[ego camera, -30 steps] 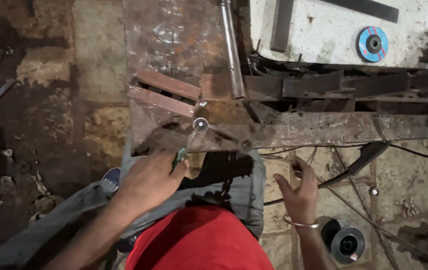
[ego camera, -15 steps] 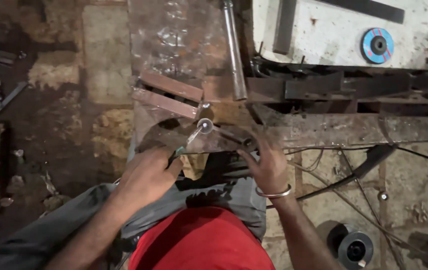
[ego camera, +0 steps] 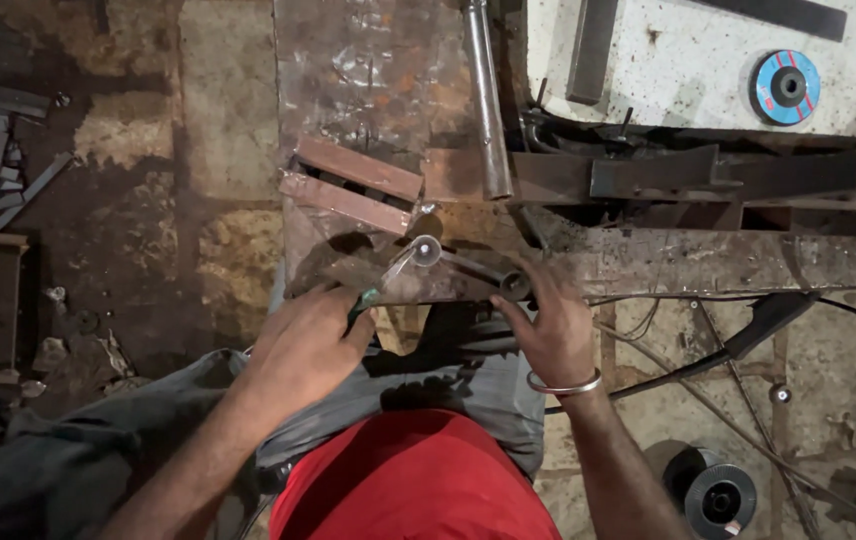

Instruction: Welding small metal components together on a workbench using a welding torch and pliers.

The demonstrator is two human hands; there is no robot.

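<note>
- Short dark metal tube piece [ego camera: 483,277] lies flat on the front edge of the rusty steel work table [ego camera: 708,262], right in front of the person's knees.
- Head view: the right hand [ego camera: 553,335] is curled over the near end of that tube, with its fingertips [ego camera: 520,300] pressed on it to keep it from rolling.
- The left hand [ego camera: 303,345] is closed tight around a green-handled tool [ego camera: 361,302]. The tool's thin silver shaft reaches up to a small round shiny metal head [ego camera: 426,250] that sits at the far end of the tube.
- I think the step in hand is lining up the tool with the tube while the other hand pins it down.
- A next move would need a firm, steady grip from both hands, so the tube does not slip off the edge.
- Two flat rusty brown bars [ego camera: 353,185] lie just behind the tool head.
- A long grey pipe [ego camera: 485,100] lies farther back, and a blue round grinding disc [ego camera: 786,87] rests on the white surface, well apart.
</note>
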